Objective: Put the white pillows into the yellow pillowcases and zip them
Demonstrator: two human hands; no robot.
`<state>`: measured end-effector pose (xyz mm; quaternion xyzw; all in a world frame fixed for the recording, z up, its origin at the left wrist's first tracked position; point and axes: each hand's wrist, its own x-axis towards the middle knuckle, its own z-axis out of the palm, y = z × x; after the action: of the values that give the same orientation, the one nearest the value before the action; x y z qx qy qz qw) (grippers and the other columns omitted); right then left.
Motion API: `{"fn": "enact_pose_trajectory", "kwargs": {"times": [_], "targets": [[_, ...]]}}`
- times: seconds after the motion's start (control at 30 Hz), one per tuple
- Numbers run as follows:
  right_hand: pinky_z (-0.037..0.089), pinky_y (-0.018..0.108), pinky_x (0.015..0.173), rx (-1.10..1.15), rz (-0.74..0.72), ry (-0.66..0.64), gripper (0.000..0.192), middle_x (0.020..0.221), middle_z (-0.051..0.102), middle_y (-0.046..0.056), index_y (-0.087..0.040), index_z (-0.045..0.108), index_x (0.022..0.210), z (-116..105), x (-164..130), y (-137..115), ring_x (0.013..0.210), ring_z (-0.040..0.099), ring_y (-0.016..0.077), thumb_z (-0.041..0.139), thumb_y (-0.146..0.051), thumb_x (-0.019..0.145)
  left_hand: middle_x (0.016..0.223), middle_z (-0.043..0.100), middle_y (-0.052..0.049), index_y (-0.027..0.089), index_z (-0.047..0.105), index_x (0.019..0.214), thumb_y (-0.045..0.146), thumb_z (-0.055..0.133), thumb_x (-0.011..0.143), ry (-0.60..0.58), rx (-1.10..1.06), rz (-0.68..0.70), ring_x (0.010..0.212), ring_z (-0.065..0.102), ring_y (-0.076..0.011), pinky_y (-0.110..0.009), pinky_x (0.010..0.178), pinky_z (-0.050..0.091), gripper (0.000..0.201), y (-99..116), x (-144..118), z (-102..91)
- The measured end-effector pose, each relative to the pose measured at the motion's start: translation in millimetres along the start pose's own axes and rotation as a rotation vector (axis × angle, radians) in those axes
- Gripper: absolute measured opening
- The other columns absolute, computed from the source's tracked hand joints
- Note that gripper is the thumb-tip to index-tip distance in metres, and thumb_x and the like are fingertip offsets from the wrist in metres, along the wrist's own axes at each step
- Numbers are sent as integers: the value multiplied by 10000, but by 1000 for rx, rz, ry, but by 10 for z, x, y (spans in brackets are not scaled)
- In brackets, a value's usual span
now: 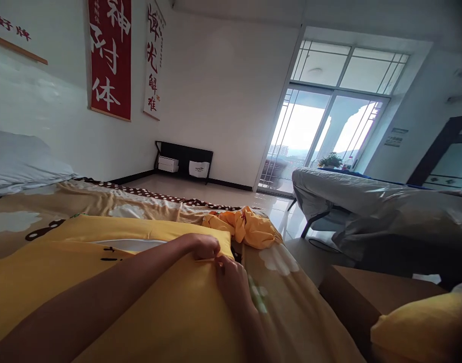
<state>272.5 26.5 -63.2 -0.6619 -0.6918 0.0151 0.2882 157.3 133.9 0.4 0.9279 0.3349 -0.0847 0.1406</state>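
Head view — looking down across a patterned bed sheet (299, 307) at a large yellow cushion cover (185, 302), spread on the bed directly in front of the body and filling much of the lower left. Judging from how things lie, well along but not finished: already inside the cover, a white inner (128, 245), yet exposed through a long slit; seemingly joined or at least drawn together near the hands, but gaping farther left — apparently the stretch left to deal with. Gripping the edge near the right end of the slit with the left hand (206, 246), fingers curled in tight; pinching the same edge just beside it with the right hand (233, 280), thumb and fingertips brought together. Too small to tell whether a zip pull or only folded cloth between the fingertips. As for looks: plain warm yellow, mostly smooth, softly rounded as if padded, with short black marks (110, 254) next to the slit and slight puckering at the grip. Just beyond the far right corner, crumpled orange-yellow cloth (253, 229); off the bed at lower right, a brown cardboard box (386, 282) and another yellow bundle (420, 322), partly in shadow.
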Motion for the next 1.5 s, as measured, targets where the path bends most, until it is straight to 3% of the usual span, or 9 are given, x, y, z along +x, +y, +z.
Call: {"fn": "enact_pose_trajectory", "kwargs": {"times": [0.1,0.4,0.77,0.87,0.97,1.1,1.23,1.33,1.5], "targets": [[369,220,667,33,1,2,298,956,745,46,-236,710,968,-42,-15,-30,880,673,167,428,-152,921,726,631,11,174,672,771,94,531,700,-25,20,14,632,498,-124,-220,591,421,178,24,-46,-67],[386,229,667,83,39,-17,298,927,753,39,-242,713,1046,-71,-14,-34,826,681,169,470,-163,891,614,592,-15,158,635,655,149,529,696,-119,81,-37,589,469,-153,-282,632,426,114,-9,-183,-221],[433,251,730,117,31,-33,318,1015,747,59,-221,706,1074,-35,-6,-29,915,687,196,450,-172,892,696,573,13,167,594,782,198,482,825,-61,4,-165,639,487,-126,-201,555,334,125,-616,-1114,-363],[448,257,730,123,8,-25,321,991,746,59,-210,704,1068,-18,9,5,900,685,195,442,-169,886,781,607,-1,170,573,791,230,464,855,-11,-4,-188,709,525,-133,-195,605,364,139,-709,-1331,-316],[462,271,732,81,-49,67,309,968,728,60,-206,705,1038,15,-1,-3,866,667,189,440,-177,882,920,644,-50,172,566,864,260,414,898,90,23,-217,816,561,-169,-227,686,391,178,-658,-1435,-159],[432,380,955,-12,-292,223,419,1281,616,81,-235,575,1292,95,-92,-169,1155,561,241,535,-270,876,983,664,-141,154,554,1012,260,319,936,253,133,-325,870,620,-261,-322,718,436,268,-454,-1471,123],[362,396,1059,3,-436,67,604,1425,514,61,-230,368,1457,132,-204,-367,1305,454,222,561,-313,891,1048,668,-154,156,589,983,280,333,938,338,213,-357,960,635,-304,-385,793,475,288,-332,-1499,249],[356,385,1060,27,-473,0,495,1364,563,48,-253,444,1394,95,-236,-418,1256,492,205,536,-320,913,1047,675,-146,157,611,971,292,372,923,331,212,-326,974,637,-313,-404,812,485,278,-334,-1499,258],[390,379,1015,26,-511,68,363,1280,606,53,-251,540,1275,164,-278,-464,1180,529,203,530,-271,912,1002,690,-145,157,620,965,221,376,901,323,195,-349,937,652,-291,-362,773,478,261,-362,-1469,243]]}}
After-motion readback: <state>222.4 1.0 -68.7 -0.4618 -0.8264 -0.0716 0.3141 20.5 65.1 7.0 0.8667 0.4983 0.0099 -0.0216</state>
